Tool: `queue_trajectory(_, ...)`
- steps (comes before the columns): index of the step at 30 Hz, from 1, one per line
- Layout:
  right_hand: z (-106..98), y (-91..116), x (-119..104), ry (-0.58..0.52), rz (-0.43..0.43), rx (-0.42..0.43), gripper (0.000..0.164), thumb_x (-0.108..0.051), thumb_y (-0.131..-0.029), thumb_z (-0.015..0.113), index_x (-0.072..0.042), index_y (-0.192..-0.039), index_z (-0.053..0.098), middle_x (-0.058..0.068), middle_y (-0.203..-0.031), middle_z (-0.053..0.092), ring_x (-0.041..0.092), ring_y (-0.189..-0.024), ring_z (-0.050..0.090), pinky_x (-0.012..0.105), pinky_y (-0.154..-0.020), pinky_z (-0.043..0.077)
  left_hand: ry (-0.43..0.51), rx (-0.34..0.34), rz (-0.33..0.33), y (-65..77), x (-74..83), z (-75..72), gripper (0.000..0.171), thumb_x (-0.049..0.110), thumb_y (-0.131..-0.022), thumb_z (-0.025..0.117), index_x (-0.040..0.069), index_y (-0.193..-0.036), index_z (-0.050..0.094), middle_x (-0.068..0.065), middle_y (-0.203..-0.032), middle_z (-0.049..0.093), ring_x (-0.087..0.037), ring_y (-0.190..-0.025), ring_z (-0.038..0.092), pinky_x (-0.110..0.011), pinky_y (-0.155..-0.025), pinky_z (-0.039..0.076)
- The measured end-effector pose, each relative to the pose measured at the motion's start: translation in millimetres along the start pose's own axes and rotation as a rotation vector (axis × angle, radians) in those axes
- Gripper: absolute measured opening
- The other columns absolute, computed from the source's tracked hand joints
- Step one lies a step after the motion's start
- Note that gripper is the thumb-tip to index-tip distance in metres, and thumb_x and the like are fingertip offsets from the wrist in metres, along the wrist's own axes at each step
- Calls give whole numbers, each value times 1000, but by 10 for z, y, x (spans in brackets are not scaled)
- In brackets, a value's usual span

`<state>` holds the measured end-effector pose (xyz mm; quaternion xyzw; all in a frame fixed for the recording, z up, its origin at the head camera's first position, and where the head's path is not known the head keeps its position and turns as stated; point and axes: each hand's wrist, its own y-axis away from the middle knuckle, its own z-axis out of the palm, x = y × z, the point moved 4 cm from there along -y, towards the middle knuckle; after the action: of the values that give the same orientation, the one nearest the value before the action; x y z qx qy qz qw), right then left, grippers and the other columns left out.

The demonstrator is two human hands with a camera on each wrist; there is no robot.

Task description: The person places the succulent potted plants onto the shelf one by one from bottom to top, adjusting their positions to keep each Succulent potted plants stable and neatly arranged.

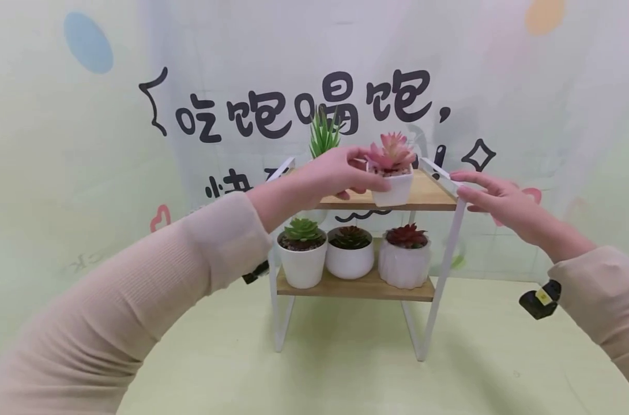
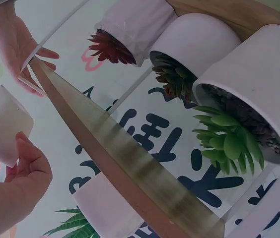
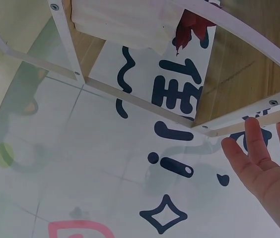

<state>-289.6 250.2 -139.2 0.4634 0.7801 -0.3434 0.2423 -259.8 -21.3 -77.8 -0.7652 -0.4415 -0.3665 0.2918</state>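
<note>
My left hand [image 1: 340,173] pinches a small white pot [image 1: 392,191] with a pink artificial-looking succulent [image 1: 392,153]. The pot is upright in the head view, at the front edge of the two-tier shelf's upper wooden board [image 1: 433,193]; whether it touches the board I cannot tell. In the left wrist view, thumb and fingers [image 2: 31,171] hold its side. My right hand [image 1: 511,204] rests its extended fingertips at the upper right corner of the shelf's white frame [image 1: 451,230]. Behind my left hand, a spiky green plant [image 1: 323,135] stands on the upper board, its pot mostly hidden.
On the lower board [image 1: 356,291] stand a green succulent [image 1: 302,230] in a white pot, a dark succulent [image 1: 350,237] in a rounded pot, and a red one [image 1: 406,236] in a ribbed pot. The shelf stands on a pale green table [image 1: 345,374] before a printed curtain [image 1: 241,46].
</note>
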Motion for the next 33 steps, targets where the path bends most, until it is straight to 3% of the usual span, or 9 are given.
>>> queue_trajectory(1,7,-2,3,-7,4,0,31,-29,-97,43,-37,-127,45,-1,-120,45,1,-96,52,47,-93,40,-5,-1,2,-40,11,8,58,23,-78,72,16,-129,45,0,-111,58,-17,-94,54,-26,-72,46)
queue_trajectory(4,22,-4,14,-13,6,-2,31,-29,-97,42,-37,-128,44,1,-122,44,0,-95,52,47,-94,40,-8,-9,3,-158,19,47,61,23,-80,71,15,-132,42,-1,-113,57,-18,-97,53,-28,-75,45)
queue_trajectory(9,36,-4,25,-18,-28,19,31,-27,-97,43,-35,-128,45,-4,-117,45,2,-96,52,16,-81,45,5,-8,-6,-334,2,94,61,24,-83,68,16,-136,40,-2,-119,54,-23,-104,51,-30,-78,43)
queue_trajectory(11,39,-2,27,-31,-38,23,31,-26,-97,43,-34,-127,46,-6,-116,45,3,-96,52,13,-79,45,11,-9,-3,-401,-4,111,60,23,-84,67,16,-137,39,-3,-119,54,-24,-103,52,-29,-75,42)
queue_trajectory(15,38,3,30,-40,-33,31,32,-27,-97,43,-32,-129,45,-2,-119,43,4,-97,51,12,-79,45,26,-16,-23,-520,-23,160,60,20,-85,66,15,-138,38,-3,-118,53,-18,-81,52,-22,-58,38)
queue_trajectory(18,39,3,27,-40,-30,34,33,-27,-97,43,-31,-130,45,0,-123,42,5,-98,50,12,-79,45,50,-27,-47,-582,-53,191,59,18,-85,65,15,-138,38,-3,-120,52,-13,-59,40,-20,-48,32)
queue_trajectory(22,41,-2,16,-33,-21,29,33,-29,-97,43,-33,-130,44,0,-125,40,7,-101,48,13,-80,45,88,-41,-74,-630,-93,204,57,17,-87,63,17,-138,38,-3,-122,50,-13,-49,28,-20,-45,26)
queue_trajectory(30,46,7,-2,-24,4,31,35,-32,-97,42,-32,-132,43,8,-133,37,9,-103,46,15,-81,43,102,-53,-125,-723,-130,194,53,20,-88,61,21,-137,39,-5,-87,42,-14,-51,28,-21,-47,26)
queue_trajectory(33,44,9,-8,-22,3,33,36,-32,-97,42,-31,-133,43,11,-134,36,11,-104,46,14,-81,44,87,-61,-133,-757,-139,195,54,21,-89,60,22,-138,38,-4,-81,39,-15,-53,29,-21,-49,27)
